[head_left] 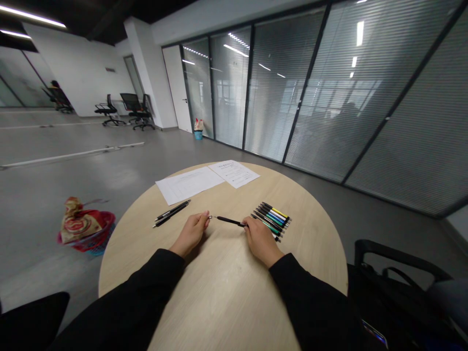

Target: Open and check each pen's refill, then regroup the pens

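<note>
My right hand (262,239) grips the rear part of a black pen (229,221), which points left above the round table with a thin tip bare at its front end. Facing it, my left hand (192,233) is closed in a pinch on a small silvery pen tip piece (210,217). A narrow gap separates this piece from the pen. Two dark pens (171,213) lie beyond my left hand. Beside and partly behind my right hand is a row of several pens (274,213) with yellow, blue, green, white and black barrels.
The round wooden table (219,292) carries two printed sheets (193,183) at its far side. On the floor to the left stands a basket (106,234) with a bag in it. A black chair (398,253) is close on the right, with a dark bag on it.
</note>
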Tool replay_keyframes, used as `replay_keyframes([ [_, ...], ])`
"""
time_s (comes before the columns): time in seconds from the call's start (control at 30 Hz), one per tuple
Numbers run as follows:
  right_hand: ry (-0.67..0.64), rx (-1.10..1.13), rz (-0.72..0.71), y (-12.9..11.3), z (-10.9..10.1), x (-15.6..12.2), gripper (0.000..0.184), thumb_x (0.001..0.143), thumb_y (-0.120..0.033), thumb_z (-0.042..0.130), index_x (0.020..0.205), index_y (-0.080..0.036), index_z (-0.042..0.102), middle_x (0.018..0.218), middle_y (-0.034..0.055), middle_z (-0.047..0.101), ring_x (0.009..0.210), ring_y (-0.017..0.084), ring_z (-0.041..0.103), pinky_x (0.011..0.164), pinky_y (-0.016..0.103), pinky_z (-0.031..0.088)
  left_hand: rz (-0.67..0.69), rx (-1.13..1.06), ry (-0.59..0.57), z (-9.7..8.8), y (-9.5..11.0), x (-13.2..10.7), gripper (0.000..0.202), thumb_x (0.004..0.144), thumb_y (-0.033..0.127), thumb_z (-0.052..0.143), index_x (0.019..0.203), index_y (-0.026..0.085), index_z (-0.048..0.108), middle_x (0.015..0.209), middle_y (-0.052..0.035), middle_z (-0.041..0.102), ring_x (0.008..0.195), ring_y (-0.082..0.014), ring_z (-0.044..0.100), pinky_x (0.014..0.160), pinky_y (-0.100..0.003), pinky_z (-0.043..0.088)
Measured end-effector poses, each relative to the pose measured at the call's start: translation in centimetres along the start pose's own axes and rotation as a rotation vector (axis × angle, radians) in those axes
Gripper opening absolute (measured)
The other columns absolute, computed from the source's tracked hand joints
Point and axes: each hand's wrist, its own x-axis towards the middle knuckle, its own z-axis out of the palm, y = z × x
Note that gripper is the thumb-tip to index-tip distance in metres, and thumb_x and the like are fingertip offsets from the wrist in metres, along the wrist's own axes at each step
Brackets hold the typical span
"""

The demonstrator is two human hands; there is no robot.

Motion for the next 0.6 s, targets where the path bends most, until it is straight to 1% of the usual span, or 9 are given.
replay_keyframes([
  [0.17,-0.01,-0.02,-0.002,-0.24,-0.26,0.05,0.016,0.095,-0.011,0.048,0.103,-0.019,0.06,0.098,0.0067,0.067,0.094,0.021,0.06,0.083,0.029,0.044,0.001,0.002,-0.04,0.01,0.26,-0.16,0.052,0.091,0.06,0.037,0.055,0.023,0.033,0.048,0.007,0.025,0.044,-0.01,0.023,0.048,-0.026,0.021],
  [0.3,-0.021,-0.033,-0.001,-0.38,-0.33,0.07,0.016,0.096,-0.012,0.048,0.103,-0.019,0.06,0.098,0.0069,0.067,0.095,0.02,0.06,0.085,0.029,0.044,0.013,0.005,-0.048,0.0,0.22,-0.12,0.054,0.09,0.063,0.037,0.054,0.023,0.033,0.047,0.0069,0.025,0.044,-0.01,0.022,0.047,-0.026,0.021],
  [0.6,-0.036,-0.052,-0.019,-0.27,-0.07,-0.01,0.017,0.095,-0.012,0.048,0.104,-0.019,0.06,0.099,0.0079,0.067,0.096,0.02,0.06,0.086,0.029,0.044,0.06,0.081,-0.095,-0.06,-0.28,0.18,0.055,0.089,0.063,0.038,0.054,0.021,0.036,0.048,0.0057,0.029,0.047,-0.0103,0.027,0.049,-0.026,0.023],
])
